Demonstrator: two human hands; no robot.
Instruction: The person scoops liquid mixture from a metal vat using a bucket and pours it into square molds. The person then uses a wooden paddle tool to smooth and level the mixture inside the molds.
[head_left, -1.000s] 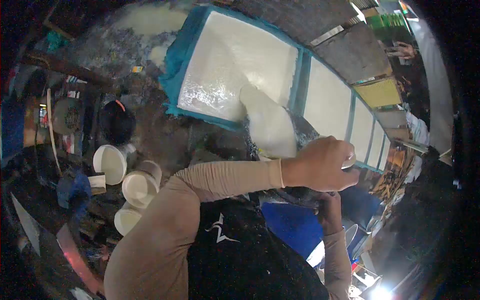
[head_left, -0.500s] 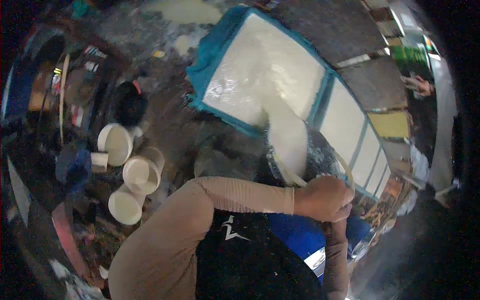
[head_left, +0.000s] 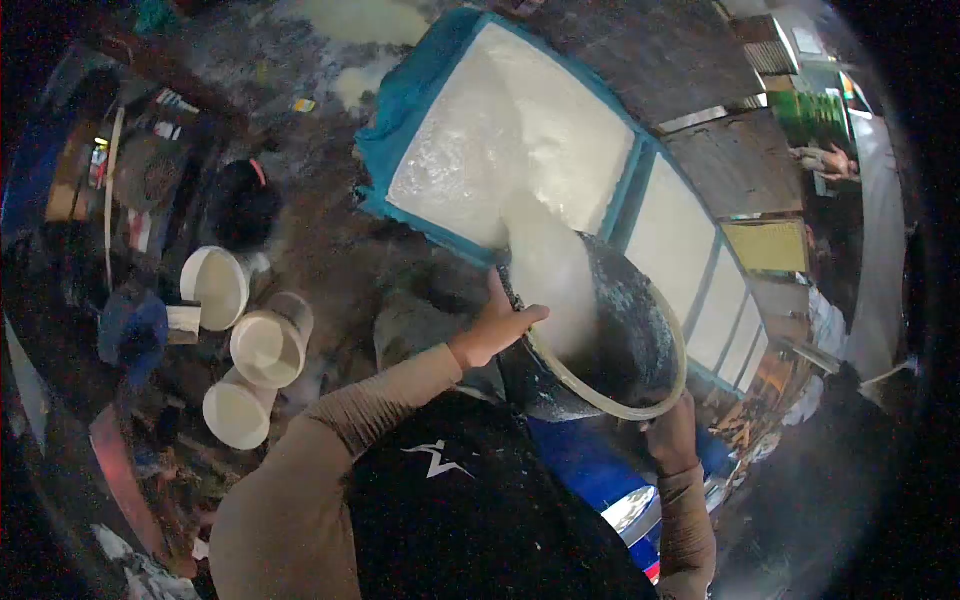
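Note:
A black bucket (head_left: 640, 330) with a pale rim is tipped, and whitish liquid (head_left: 545, 260) runs from it into the nearest section of a long frame lined with teal cloth (head_left: 440, 235). My left hand (head_left: 495, 325) grips the bucket's left rim, thumb over the edge. At the lower right of the rim, my right hand (head_left: 672, 435) holds the bucket, its fingers partly hidden behind it. White liquid (head_left: 470, 150) fills that section, its surface rippled and foamy. Further sections (head_left: 675, 235) of the frame also hold white material.
Several white buckets (head_left: 268, 350) stand at the left, near a dark round container (head_left: 242, 205). A blue object (head_left: 585, 460) lies beside my body. Grey boards (head_left: 735, 160) and a yellow panel (head_left: 765, 246) lie beyond the frame. Another person's hand (head_left: 835, 162) shows at the far right.
My left hand has moved left from beside my right hand onto the bucket's left rim. The bucket's dark inside now shows more fully, and liquid still pours.

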